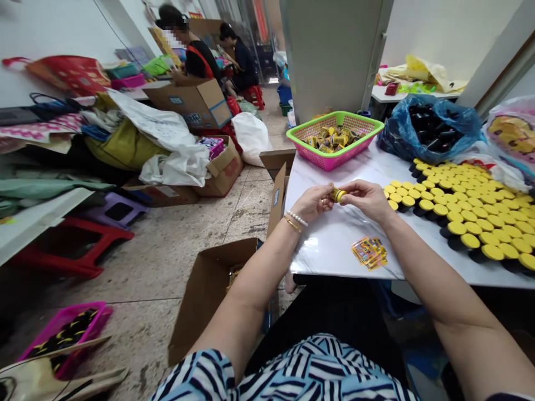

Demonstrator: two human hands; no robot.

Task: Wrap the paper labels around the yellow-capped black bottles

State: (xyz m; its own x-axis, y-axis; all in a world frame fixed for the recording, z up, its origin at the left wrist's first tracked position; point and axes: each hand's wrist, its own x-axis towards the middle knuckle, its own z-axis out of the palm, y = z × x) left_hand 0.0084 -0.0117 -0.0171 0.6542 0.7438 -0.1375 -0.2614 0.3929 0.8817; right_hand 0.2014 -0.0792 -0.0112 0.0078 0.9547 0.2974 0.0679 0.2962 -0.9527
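Above the near left part of the white table (324, 250), my two hands meet at a small yellow-capped cylinder (337, 194) with a printed wrap. My left hand (315, 201) has its fingers closed round the printed body. At the yellow end, the fingers of my right hand (366, 199) pinch it. A small pile of printed yellow cards (370, 253) lies between my forearms. Right of my right hand, many black cylinders with yellow caps (472, 206) stand close together in rows. Beyond my hands, a pink and green basket (334, 159) holds wrapped yellow pieces.
A blue plastic bag (430, 131) of black parts stands at the table's back. Below the table's left edge is an open cardboard box (209, 284). Stools (79, 245), a pink basket (90, 334) and more boxes are to the left. Two people (196, 61) sit working farther off.
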